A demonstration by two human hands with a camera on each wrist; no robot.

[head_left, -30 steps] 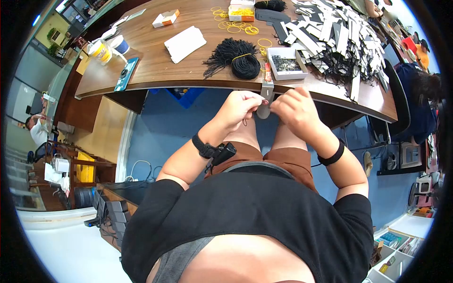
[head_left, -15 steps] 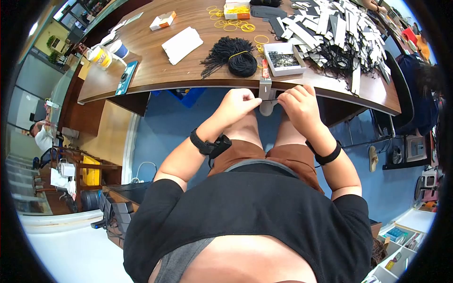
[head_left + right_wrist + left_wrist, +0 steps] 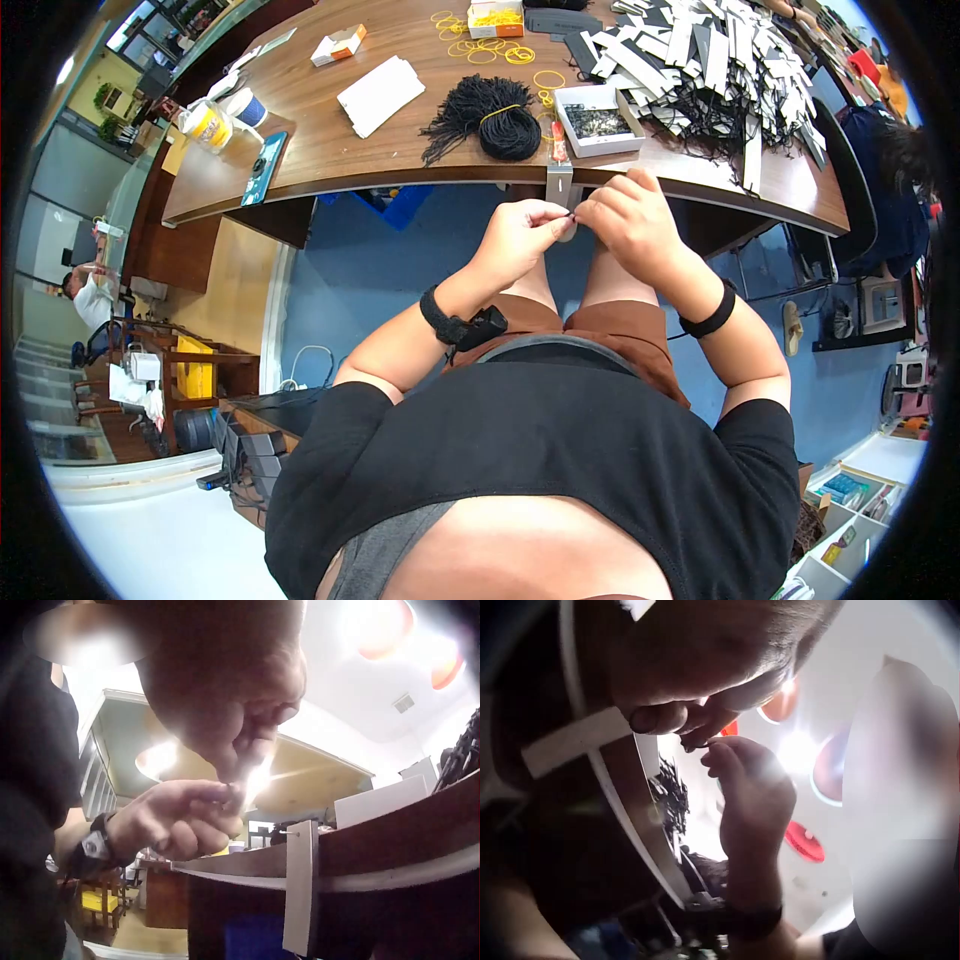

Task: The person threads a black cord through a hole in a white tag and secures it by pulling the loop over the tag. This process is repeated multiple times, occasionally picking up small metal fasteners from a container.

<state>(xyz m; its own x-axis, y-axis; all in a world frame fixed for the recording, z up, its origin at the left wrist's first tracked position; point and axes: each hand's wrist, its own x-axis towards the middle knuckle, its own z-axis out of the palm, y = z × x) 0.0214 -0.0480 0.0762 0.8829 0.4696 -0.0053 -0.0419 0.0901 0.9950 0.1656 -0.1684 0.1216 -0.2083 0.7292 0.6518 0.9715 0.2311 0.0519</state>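
Item: one thin, dark cord (image 3: 571,214), mostly hidden. Location: in front of the brown wood-grained desk (image 3: 300,120), near the grey metal bracket (image 3: 559,184) at its edge, between the two sets of fingertips.

Left hand (image 3: 517,243): thumb and forefinger closed in a pinch on the cord, leaving no visible gap; the other fingers curled in.

Right hand (image 3: 634,225): thumb and forefinger drawn together at the same cord, tips close beside the left ones; remaining fingers bent. How much cord each grip covers cannot be told.

Handling, by judgement: very light, soft and limp, unlikely to break under a gentle pull, but fine enough to slip or twist between the pads. Best taken by the very tips, one pinch on either side of the middle, with light tension so that it does not fold.

On the desk, nearest first: an open white rectangular box (image 3: 609,147) of small dark pieces; left of it, a bundle of black cords (image 3: 510,132) bound with a yellow band; beyond, loose yellow rubber bands (image 3: 519,56); to the right, a heaped pile of flat white and black strips (image 3: 716,62) tangled with black strings; further left, a flat white rectangular stack (image 3: 381,97), lying askew.
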